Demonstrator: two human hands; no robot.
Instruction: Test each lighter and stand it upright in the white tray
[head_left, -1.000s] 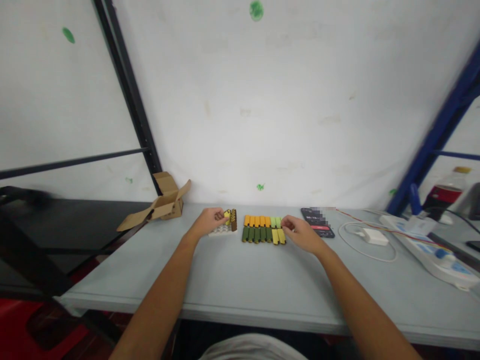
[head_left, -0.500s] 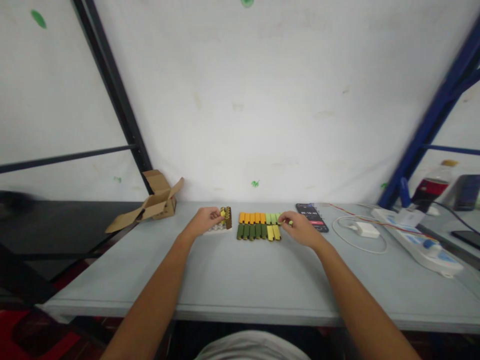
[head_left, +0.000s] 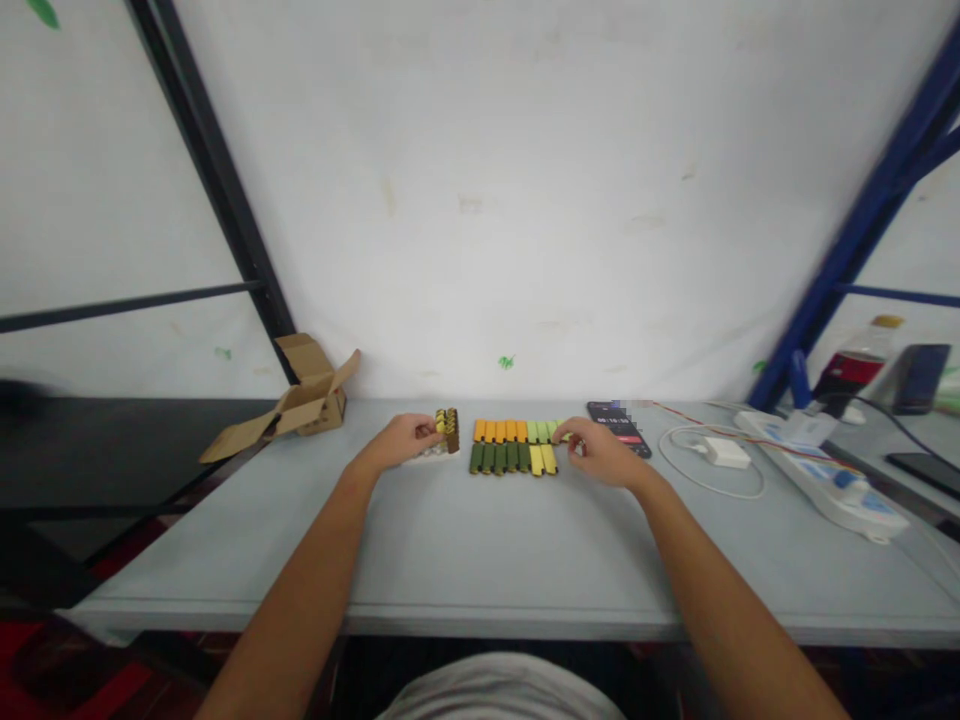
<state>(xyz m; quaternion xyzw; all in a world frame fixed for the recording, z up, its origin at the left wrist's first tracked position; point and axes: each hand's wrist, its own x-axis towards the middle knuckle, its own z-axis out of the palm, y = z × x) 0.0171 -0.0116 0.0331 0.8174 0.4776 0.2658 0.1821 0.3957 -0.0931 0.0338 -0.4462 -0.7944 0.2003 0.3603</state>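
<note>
My left hand (head_left: 409, 440) is at a low white tray (head_left: 435, 457), its thumb and fingers pinched together. Whatever they hold is hidden. Beside its fingertips, yellow and brown pieces (head_left: 448, 428) stand in close rows in the tray. My right hand (head_left: 598, 452) reaches to the right end of a row of light green pieces (head_left: 541, 431), thumb and index finger apart, fingertips at the last piece. Orange pieces (head_left: 500, 431) continue that row leftward. Nearer me lie dark green pieces (head_left: 499, 458) and two yellow pieces (head_left: 543, 459). The flat pieces have dark ends and resemble lighters.
An open cardboard box (head_left: 315, 395) stands at the back left. Behind my right hand lies a phone (head_left: 619, 430) showing a timer. Farther right are a white charger (head_left: 726, 453) with its cable, a power strip (head_left: 825, 485) and a drink bottle (head_left: 859, 368).
The light green row now reaches a little farther right, and my right thumb and finger have parted. The yellow bit at my left fingertips is no longer visible there. The view has shifted slightly.
</note>
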